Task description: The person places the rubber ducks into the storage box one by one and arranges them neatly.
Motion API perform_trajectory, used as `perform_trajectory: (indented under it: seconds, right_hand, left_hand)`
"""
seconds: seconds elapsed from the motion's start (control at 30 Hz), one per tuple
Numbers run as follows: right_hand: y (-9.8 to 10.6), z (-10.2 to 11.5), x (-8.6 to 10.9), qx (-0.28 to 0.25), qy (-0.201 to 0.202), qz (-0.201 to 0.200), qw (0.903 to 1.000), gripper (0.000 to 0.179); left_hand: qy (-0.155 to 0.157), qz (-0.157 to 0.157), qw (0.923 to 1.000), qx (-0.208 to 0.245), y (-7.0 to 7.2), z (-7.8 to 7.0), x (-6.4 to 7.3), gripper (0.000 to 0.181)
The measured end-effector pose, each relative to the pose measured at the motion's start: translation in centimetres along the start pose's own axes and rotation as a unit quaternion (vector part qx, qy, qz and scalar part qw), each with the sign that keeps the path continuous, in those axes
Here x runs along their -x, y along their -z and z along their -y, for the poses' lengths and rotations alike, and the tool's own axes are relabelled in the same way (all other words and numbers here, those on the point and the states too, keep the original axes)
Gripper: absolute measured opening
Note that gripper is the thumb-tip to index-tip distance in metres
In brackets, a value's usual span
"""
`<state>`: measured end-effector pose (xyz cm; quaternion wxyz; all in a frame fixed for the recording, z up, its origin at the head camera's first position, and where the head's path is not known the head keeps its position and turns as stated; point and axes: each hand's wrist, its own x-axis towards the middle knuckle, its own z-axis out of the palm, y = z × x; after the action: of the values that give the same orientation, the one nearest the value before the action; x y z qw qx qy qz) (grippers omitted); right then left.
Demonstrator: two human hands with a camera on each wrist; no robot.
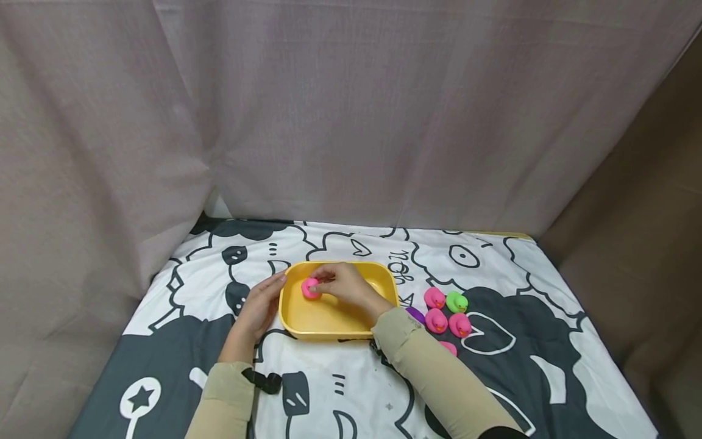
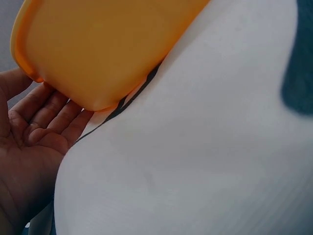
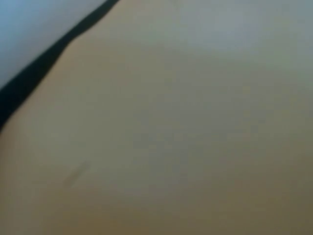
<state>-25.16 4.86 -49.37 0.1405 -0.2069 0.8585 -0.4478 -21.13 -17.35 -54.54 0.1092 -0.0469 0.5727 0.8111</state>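
Observation:
A yellow tray (image 1: 334,320) with a raised rim lies on the patterned cloth in the head view. Above its left part, my right hand (image 1: 345,285) pinches a small pink rubber duck (image 1: 310,289) between thumb and fingers. Along the tray's left side rests my left hand (image 1: 261,308). In the left wrist view the fingers (image 2: 51,110) of that hand are extended and touch the tray's outer wall (image 2: 93,93). Blurred beige fills most of the right wrist view, so neither that hand nor the duck shows there.
Right of the tray sit several pink ducks (image 1: 436,321), a green duck (image 1: 456,302) and a partly covered purple object (image 1: 415,314). The right sleeve (image 1: 439,372) partly hides another pink item (image 1: 449,347). Grey curtains (image 1: 351,122) hang behind the cloth.

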Motion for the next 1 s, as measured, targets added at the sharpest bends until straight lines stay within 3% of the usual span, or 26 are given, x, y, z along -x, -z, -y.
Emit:
perform_trajectory:
  seconds: [0.37, 1.0]
  right_hand:
    - [-0.24, -0.2, -0.21, 0.031, 0.025, 0.005, 0.9992, 0.022]
    - [-0.54, -0.67, -0.19, 0.035, 0.026, 0.019, 0.9989, 0.027]
  left_hand:
    - [0.003, -0.011, 0.9999, 0.008, -0.01, -0.1, -0.03, 0.048]
    - [0.007, -0.005, 1.0, -0.003, -0.14, -0.28, 0.25, 0.05]
